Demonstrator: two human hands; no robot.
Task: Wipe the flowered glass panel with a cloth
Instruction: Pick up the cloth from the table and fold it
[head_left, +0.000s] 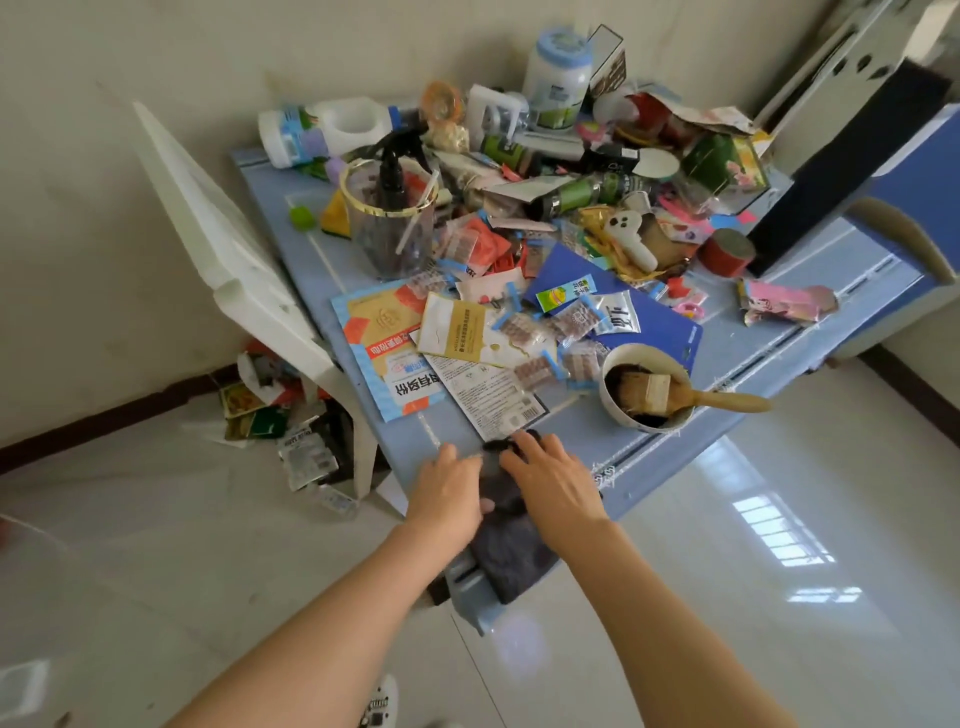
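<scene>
Presently, from the left: a white chair (234, 249) stands tipped against the left edge of the desk (779, 312), with wrappers on the floor (779, 519) below it. A clear cup (389, 223) with a gold rim stands near the far left corner, holding a black bottle. Flat packets (384, 343) lie just right of the left edge.

At the near corner, the left hand (448, 488) rests on the desk top, knuckles up; its fingers curl down at the edge of the cloth (506, 545), but whether they pinch it cannot be told. The dark cloth lies between both hands and hangs over the near corner. The right hand (553, 480) lies flat on the cloth, fingers straight and slightly apart, tips touching a printed sheet (488, 395).

Further right, a white bowl (644, 387) near the right edge holds a wooden brush (691, 397), its handle pointing right. Clutter covers the far half. The flowered glass panel cannot be identified with certainty.
</scene>
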